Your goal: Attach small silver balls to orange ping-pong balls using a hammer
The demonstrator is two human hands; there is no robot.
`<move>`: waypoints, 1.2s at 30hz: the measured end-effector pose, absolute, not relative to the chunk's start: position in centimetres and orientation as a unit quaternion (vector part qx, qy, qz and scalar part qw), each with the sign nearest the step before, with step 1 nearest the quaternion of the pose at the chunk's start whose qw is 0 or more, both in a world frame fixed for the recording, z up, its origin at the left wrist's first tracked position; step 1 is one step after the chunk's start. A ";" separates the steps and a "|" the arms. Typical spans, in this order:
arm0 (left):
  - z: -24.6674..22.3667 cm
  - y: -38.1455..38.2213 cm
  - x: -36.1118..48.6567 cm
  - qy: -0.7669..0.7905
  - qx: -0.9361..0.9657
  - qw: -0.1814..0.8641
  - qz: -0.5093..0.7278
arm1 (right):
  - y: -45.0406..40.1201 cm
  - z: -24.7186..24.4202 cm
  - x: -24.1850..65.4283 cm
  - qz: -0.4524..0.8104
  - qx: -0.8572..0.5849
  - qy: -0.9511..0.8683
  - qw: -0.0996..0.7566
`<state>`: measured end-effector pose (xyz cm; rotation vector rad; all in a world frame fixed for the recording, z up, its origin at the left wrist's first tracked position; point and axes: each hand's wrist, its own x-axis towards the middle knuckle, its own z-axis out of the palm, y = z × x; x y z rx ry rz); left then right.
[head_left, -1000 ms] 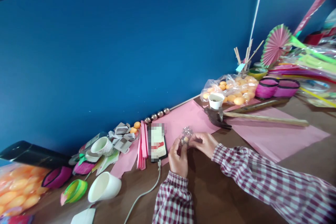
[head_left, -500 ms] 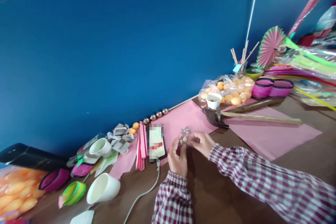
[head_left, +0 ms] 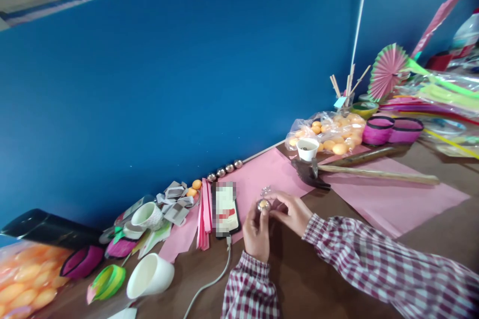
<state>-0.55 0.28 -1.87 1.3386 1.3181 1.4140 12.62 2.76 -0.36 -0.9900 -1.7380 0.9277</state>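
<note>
My left hand [head_left: 256, 237] holds a small ball [head_left: 264, 205] between thumb and fingers. Silvery shiny pieces cover its edges, and a yellow-orange patch shows on top. At the ball's right side my right hand [head_left: 294, 213] is closed in a pinch. Whatever is between its fingertips is too small to make out. Just beyond the fingers, a little heap of shiny silver bits [head_left: 266, 190] lies on pink paper [head_left: 258, 172]. Left of my hands rests a phone [head_left: 226, 209] with a lit screen and a cable. Several silver balls [head_left: 225, 170] line up along the blue wall.
A hammer [head_left: 377, 173] lies to the right, near a white cup [head_left: 307, 149] and a bag of orange balls [head_left: 340, 134]. On the left are a white cup lying tipped [head_left: 150, 275], folded pink strips [head_left: 204, 214] and another bag of orange balls [head_left: 28, 274].
The view has tilted slightly, so the scene sits a bit lower. The ball's orange patch now faces up more plainly, and my right fingers have come over nearer the silver heap.
</note>
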 end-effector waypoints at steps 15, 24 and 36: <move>-2.7 0.4 -0.2 0.454 0.425 0.507 0.597 | 2.4 1.1 13.0 0.356 -0.357 -0.739 0.447; -2.0 0.3 -0.2 0.434 0.363 0.553 0.611 | 3.2 -0.2 12.5 0.316 -0.337 -0.757 0.463; -1.8 0.0 0.1 0.409 0.322 0.606 0.602 | 3.1 -0.3 12.0 0.192 -0.336 -0.806 0.449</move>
